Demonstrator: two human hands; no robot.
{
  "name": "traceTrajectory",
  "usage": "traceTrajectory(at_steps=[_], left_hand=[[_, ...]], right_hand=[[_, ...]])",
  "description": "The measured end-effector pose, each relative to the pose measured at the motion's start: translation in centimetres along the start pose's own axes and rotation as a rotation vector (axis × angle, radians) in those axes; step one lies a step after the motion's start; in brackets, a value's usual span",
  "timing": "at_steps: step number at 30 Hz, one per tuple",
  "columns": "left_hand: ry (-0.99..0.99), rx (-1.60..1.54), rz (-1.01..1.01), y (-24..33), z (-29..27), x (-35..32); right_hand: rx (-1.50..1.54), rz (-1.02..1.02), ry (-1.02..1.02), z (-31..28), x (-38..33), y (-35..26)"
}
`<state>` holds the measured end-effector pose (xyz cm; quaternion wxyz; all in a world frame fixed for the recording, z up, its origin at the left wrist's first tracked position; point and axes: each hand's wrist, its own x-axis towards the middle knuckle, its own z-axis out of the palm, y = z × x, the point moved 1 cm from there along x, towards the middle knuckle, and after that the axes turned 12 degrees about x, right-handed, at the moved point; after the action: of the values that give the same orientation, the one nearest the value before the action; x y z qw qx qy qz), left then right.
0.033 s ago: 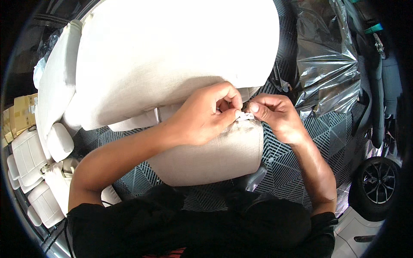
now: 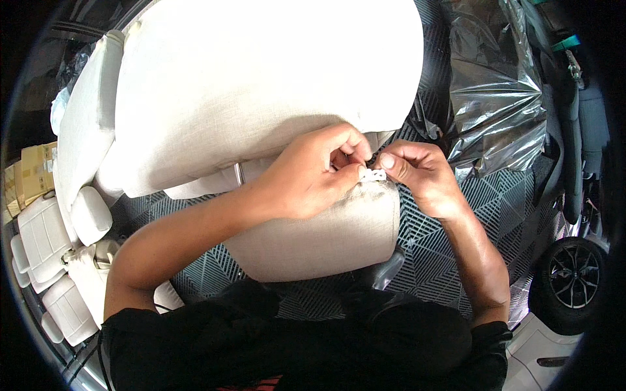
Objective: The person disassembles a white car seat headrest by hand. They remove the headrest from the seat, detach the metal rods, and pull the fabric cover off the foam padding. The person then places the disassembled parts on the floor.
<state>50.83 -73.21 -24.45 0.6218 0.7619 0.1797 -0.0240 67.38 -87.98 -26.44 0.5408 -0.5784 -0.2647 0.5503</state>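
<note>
A small white crumpled piece, perhaps cord or fabric, lies between my hands on the upper edge of a beige upholstered seat part. Its exact kind is too small to make out. My left hand reaches across from the left, its thumb and fingers bent in a pinch at the piece's left end. From the right comes my right hand, thumb pressed to the curled forefinger at the other end. The fabric just under the piece looks darkened. A large pale seat cushion stands just beyond my hands.
A silvery-black plastic sheet lies at the far right. Patterned dark floor mats spread beneath. A wheel is at the right. White car seats and cardboard boxes stand at the left.
My fingertips have shifted very slightly around the white piece, and a little more of it shows. The arms and the seat parts stay where they were.
</note>
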Motion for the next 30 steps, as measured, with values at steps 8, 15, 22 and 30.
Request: traceTrajectory(at_steps=[8,15,22,30], left_hand=[[-0.046,0.082,-0.035,0.8,0.1,0.9],[0.135,-0.045,-0.081,-0.5,1.1,-0.4],[0.102,-0.177,-0.012,-0.7,0.9,-0.3],[0.026,0.204,0.008,0.8,-0.1,-1.7]], right_hand=[[-0.440,-0.377,0.014,0.8,-0.3,-2.3],[-0.212,-0.152,-0.007,-0.2,-1.0,-0.7],[0.126,0.000,-0.112,1.3,-1.2,0.9],[0.414,-0.009,0.045,2.1,-1.9,3.2]])
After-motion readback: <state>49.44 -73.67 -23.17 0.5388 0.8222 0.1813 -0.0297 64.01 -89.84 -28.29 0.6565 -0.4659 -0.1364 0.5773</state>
